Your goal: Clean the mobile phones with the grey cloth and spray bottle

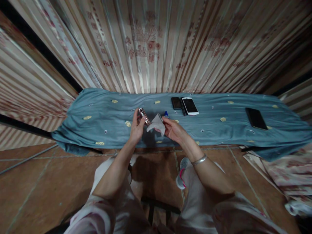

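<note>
In the head view, the left hand (137, 129) is gripping a rose-gold phone (144, 114) over the blue tablecloth (117, 125), the right hand (174, 129) pinching a grey cloth (157, 123) whose tug could jerk the phone loose.

Table (212, 133): across the middle, standing on floor (31, 188), before curtain (146, 74). Left hand (137, 129): over the table, left of centre; in it, held phone (144, 117). Right hand (174, 130): over the table, right of the left hand; in it, cloth (157, 123), between the hands, just right of the held phone, contact unclear. Bottle (166, 114): just behind the right hand, partly hidden. On the table, behind and right of the bottle: small phone (175, 103); just right of it, large phone (190, 106). Far right, well apart, same table: end phone (256, 118). Shoe (181, 182): on the floor, before the table.
</note>
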A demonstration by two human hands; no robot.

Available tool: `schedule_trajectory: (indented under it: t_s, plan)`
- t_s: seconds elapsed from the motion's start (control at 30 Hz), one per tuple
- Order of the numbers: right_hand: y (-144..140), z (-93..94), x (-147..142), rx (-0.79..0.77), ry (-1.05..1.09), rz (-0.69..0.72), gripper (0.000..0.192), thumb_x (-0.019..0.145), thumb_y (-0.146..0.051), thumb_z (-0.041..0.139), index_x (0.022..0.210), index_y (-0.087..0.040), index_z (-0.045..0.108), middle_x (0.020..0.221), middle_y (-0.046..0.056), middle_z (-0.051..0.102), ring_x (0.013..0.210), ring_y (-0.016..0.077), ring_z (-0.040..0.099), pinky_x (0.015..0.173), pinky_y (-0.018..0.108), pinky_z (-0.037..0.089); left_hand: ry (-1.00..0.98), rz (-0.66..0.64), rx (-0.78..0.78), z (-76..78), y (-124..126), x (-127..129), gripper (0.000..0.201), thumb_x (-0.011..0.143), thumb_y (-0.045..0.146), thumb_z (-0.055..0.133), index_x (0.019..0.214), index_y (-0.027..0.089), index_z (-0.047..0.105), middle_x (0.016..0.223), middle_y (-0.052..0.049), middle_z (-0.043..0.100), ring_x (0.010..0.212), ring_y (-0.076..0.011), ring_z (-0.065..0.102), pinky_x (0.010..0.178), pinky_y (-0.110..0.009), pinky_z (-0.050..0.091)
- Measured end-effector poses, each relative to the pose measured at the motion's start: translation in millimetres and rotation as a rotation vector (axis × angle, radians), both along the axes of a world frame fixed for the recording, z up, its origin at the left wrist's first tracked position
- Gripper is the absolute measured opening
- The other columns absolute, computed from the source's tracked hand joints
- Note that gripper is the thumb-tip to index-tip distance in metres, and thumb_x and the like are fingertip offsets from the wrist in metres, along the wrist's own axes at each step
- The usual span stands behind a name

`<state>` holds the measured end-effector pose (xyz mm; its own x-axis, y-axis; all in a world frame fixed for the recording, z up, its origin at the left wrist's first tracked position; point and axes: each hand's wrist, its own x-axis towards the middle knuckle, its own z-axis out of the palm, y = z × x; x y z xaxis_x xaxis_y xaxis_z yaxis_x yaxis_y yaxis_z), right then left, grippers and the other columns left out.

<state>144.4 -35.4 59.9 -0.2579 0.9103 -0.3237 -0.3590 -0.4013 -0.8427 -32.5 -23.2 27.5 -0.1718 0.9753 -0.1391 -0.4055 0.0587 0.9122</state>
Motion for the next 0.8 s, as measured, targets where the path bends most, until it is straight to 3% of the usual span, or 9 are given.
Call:
schedule_trajectory:
  t_s: [0.1,0.23,0.33,0.5,0.63,0.8]
  plan:
    - [3,-1.4,6,0.072,-0.001,-0.11,0.021,0.086,-0.041,0.069,0.087,-0.02,0.072,0.091,0.005,0.08,0.093,0.0234,0.075,0.082,0.037,0.063,-0.049,0.029,-0.045,4.8,-3,5,0.055,0.081,0.033,0.078,0.132,0.031,0.058,0.091,0.002,0.067,0.075,-0.0126,0.066,0.08,-0.03,0.059]
    - [5,-7.3,5,0.23,-0.128,-0.228,0.031,0.074,-0.049,0.078,0.085,-0.02,0.074,0.086,0.004,0.079,0.088,0.0224,0.074,0.084,0.036,0.061,-0.236,-0.122,-0.161,12.9,-8,14,0.032,0.087,0.045,0.069,0.109,0.022,0.064,0.073,0.002,0.064,0.069,-0.0168,0.068,0.087,-0.045,0.06]
    - [2,-9.4,1,0.394,-0.297,-0.245,0.036,0.072,-0.051,0.079,0.093,-0.022,0.076,0.089,0.003,0.078,0.087,0.0218,0.072,0.088,0.038,0.059,-0.32,-0.218,-0.261,18.6,-11,20,0.035,0.095,0.049,0.055,0.102,0.017,0.065,0.075,-0.005,0.07,0.075,-0.0218,0.072,0.089,-0.049,0.059]
    - [-7,0.2,5,0.611,-0.56,-0.318,0.035,0.085,-0.049,0.066,0.108,-0.024,0.075,0.102,0.004,0.078,0.099,0.0255,0.07,0.099,0.045,0.053,-0.389,-0.254,-0.318,25.4,-14,28,0.043,0.102,0.048,0.04,0.108,0.014,0.066,0.085,-0.01,0.076,0.079,-0.0206,0.073,0.087,-0.042,0.06]
    - [-11,6.7,11,0.776,-0.713,-0.227,0.032,0.091,-0.041,0.059,0.117,-0.028,0.073,0.128,0.005,0.073,0.122,0.0266,0.064,0.114,0.047,0.042,-0.408,-0.272,-0.333,26.7,-15,31,0.047,0.102,0.049,0.038,0.114,0.013,0.067,0.082,-0.01,0.076,0.077,-0.0204,0.073,0.084,-0.04,0.061]
    - [-11,-0.2,4,0.887,-0.819,-0.061,0.037,0.083,-0.036,0.072,0.119,-0.028,0.073,0.132,0.006,0.071,0.124,0.028,0.062,0.114,0.048,0.042,-0.428,-0.275,-0.338,24.4,-16,32,0.048,0.103,0.047,0.036,0.119,0.014,0.067,0.082,-0.007,0.076,0.072,-0.0171,0.072,0.084,-0.036,0.061]
